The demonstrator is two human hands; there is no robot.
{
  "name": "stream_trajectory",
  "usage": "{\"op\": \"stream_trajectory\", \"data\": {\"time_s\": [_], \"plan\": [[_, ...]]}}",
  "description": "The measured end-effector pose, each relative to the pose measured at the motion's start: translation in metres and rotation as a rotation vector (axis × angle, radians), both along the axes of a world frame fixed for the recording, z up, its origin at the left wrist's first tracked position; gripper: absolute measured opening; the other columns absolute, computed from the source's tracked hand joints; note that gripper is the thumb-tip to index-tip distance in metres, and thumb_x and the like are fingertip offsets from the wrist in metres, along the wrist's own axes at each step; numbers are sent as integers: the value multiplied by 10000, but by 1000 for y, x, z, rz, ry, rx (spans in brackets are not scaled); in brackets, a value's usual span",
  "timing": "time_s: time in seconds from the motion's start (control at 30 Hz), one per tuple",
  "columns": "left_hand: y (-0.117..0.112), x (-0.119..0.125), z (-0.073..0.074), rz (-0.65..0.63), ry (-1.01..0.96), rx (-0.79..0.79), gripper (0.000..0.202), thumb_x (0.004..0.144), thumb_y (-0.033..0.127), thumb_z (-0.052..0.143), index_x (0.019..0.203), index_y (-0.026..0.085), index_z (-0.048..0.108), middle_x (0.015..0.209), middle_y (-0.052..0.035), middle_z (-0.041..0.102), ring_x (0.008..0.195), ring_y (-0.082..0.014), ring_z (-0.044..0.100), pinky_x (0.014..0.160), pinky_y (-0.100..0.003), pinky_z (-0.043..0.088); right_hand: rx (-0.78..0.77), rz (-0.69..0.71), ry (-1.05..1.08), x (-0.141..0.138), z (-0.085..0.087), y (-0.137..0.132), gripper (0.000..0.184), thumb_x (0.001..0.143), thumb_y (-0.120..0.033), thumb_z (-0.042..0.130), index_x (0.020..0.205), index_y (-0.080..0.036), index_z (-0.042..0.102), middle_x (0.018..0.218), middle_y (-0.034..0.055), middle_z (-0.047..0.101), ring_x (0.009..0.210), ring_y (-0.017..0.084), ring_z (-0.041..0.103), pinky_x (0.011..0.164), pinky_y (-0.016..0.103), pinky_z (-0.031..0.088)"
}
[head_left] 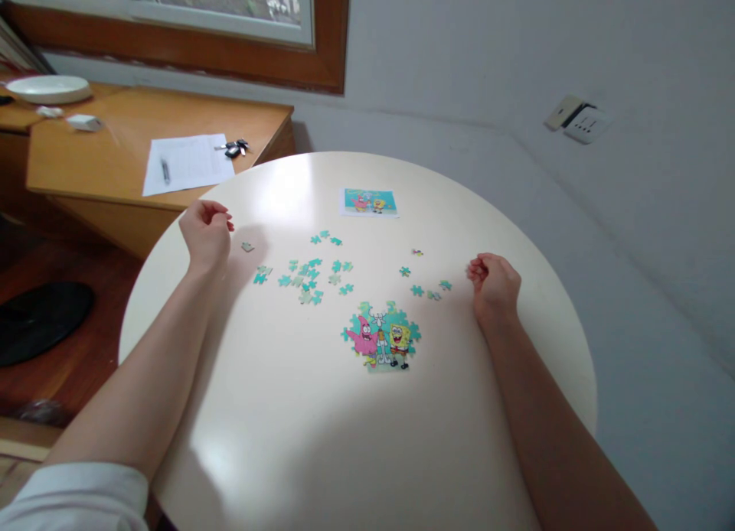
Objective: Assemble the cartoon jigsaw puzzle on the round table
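My left hand [207, 231] rests at the left side of the round white table, fingers curled into a loose fist with nothing showing in them. Beside it lies a single jigsaw piece [247, 246], pale side up. On the right, my right hand [494, 288] is also curled closed, with no piece visible in it. A few loose teal pieces [417, 291] lie just left of that hand. Between the hands sits a partly joined jigsaw puzzle [379, 337] of cartoon figures with an uneven outline. Left of it spreads a cluster of loose jigsaw pieces [304, 275].
A small picture card [369, 202] with the cartoon lies toward the table's [298, 439] far edge. Behind on the left, a wooden desk [126, 118] holds a paper sheet [187, 167], keys [234, 148] and a white dish [49, 89]. A wall [459, 72] borders the right.
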State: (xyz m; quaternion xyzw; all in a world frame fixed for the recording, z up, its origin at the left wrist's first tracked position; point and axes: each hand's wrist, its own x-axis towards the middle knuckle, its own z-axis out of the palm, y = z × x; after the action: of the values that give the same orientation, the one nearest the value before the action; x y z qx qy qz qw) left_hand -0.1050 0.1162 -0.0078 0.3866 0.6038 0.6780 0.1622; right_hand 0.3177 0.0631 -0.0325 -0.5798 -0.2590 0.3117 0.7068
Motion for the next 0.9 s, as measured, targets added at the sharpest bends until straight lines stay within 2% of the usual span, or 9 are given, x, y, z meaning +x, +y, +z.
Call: {"op": "stream_trajectory", "data": {"time_s": [0.33,0.9], "plan": [[7,-12,-13,11,113,-29,189,662,-19,440,662,148,529,587,40,508,484,-85,475,504,-223,373,19,24,-29,3,-4,1,95,673,-181,606,604,-175,541,498,-51,522,436,50,479,394,141,380],[9,-14,-15,8,120,-40,153,688,-2,496,696,143,543,611,43,507,502,-81,470,503,-220,372,7,9,-24,3,-5,2,51,650,-162,556,600,-173,565,497,-47,534,446,49,487,401,135,376]]}}
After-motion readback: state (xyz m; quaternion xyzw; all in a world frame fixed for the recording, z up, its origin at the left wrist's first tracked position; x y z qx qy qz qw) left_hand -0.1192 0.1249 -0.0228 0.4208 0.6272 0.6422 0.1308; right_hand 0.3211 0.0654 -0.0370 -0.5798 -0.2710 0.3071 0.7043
